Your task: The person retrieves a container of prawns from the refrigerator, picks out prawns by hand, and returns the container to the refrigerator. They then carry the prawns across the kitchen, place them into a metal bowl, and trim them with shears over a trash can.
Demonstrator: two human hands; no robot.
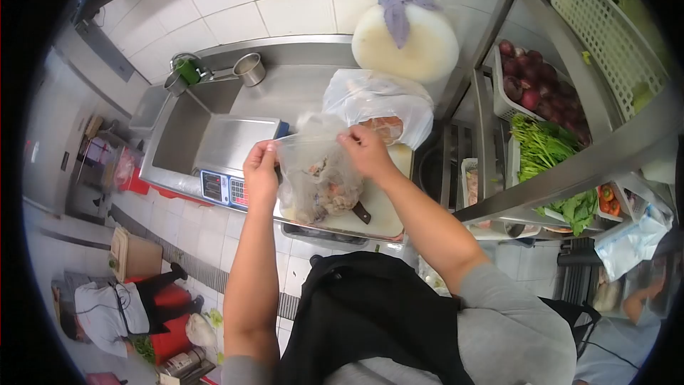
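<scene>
My left hand (261, 165) pinches the left side of the mouth of a clear plastic bag (320, 171). On the opposite side, my right hand (365, 151) grips the bag's rim. Pale and pinkish chunks sit inside the bag; I cannot make out exactly what they are. The bag is over a white cutting board (388, 212) at the counter's front edge. A knife's dark handle (362, 213) sticks out beside the bag, its blade hidden. Behind my right hand lies a white plastic bag (377, 96) with reddish-brown contents showing.
To the left are a digital scale (226, 187) and a steel sink (174, 146). A saucepan (249, 69) stands behind. A round white board (406, 43) leans on the wall under a purple cloth (402, 14). Right shelves hold red onions (531, 82) and greens (538, 146). Another person (114, 314) bends at lower left.
</scene>
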